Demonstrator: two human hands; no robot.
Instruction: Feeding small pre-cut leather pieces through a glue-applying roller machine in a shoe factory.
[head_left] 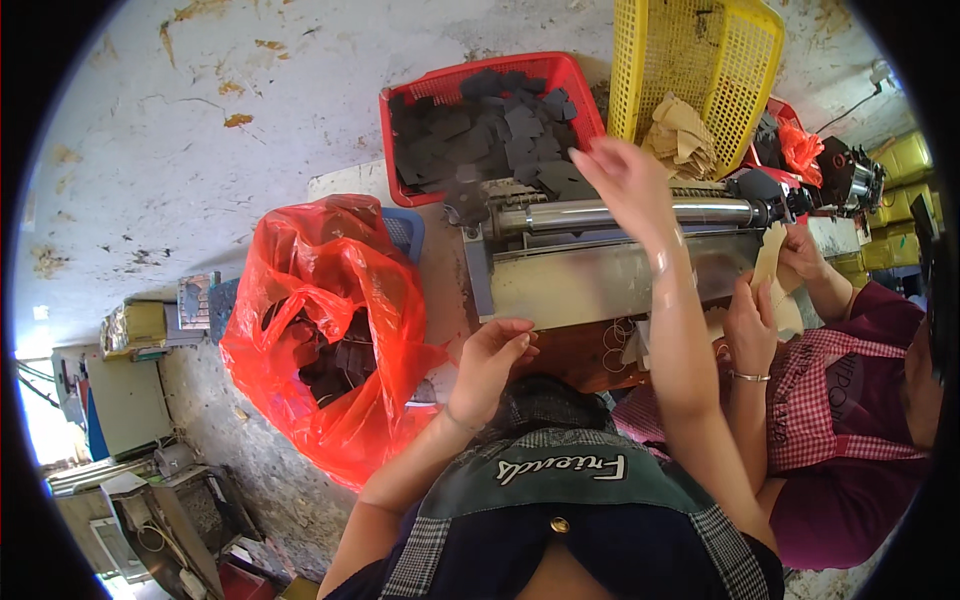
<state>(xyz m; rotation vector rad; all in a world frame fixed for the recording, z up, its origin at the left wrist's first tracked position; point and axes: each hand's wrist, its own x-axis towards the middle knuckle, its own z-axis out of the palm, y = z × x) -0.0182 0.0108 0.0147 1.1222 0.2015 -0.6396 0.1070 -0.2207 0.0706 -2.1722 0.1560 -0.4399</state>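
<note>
The person's right hand (pixel 632 180) is reaching far across the machine, its fingers spread apart and holding nothing that can be made out, hovering just over the dark cut pieces (pixel 490 135) at the near right edge of the red basket (pixel 470 70). Those dark pieces are filling the basket, which is sitting at the far side, just behind the shiny metal roller (pixel 620 213) of the machine. The left hand (pixel 490 355) is hanging near the body, fingers loosely curled and apart, gripping nothing, just in front of the machine's grey metal front plate (pixel 600 280). To the left, a red plastic bag (pixel 320 330) is standing open with more dark pieces inside. A yellow basket (pixel 740 60) is leaning at the far right over tan pieces (pixel 680 135). On the right, a co-worker in a checked apron is holding a tan sheet (pixel 768 255) with both hands.
</note>
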